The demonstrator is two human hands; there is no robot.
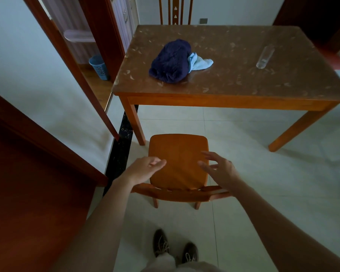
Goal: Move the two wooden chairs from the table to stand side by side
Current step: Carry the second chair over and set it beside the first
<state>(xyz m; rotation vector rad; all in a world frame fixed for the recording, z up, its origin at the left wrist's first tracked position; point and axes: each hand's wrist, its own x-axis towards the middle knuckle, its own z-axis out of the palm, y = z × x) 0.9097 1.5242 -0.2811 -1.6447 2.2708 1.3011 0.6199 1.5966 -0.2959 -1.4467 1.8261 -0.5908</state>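
A wooden chair (178, 154) stands on the tiled floor just in front of me, its seat facing the table (224, 99) and its backrest top rail nearest to me. My left hand (145, 169) hovers over the seat's left edge, fingers loosely curled, holding nothing. Over the seat's right edge my right hand (218, 169) floats with its fingers spread, also empty. Both hands are above the backrest rail and I cannot tell if they touch it. A second wooden chair (176, 10) stands behind the table's far side; only its slatted back shows.
On the table lie a dark blue knitted garment (170, 61), a light blue cloth (199, 63) and a clear plastic bottle (265, 56) on its side. A blue basket (99, 66) sits in the doorway at left. Dark wooden door frames flank the left. My shoes (175, 246) are below.
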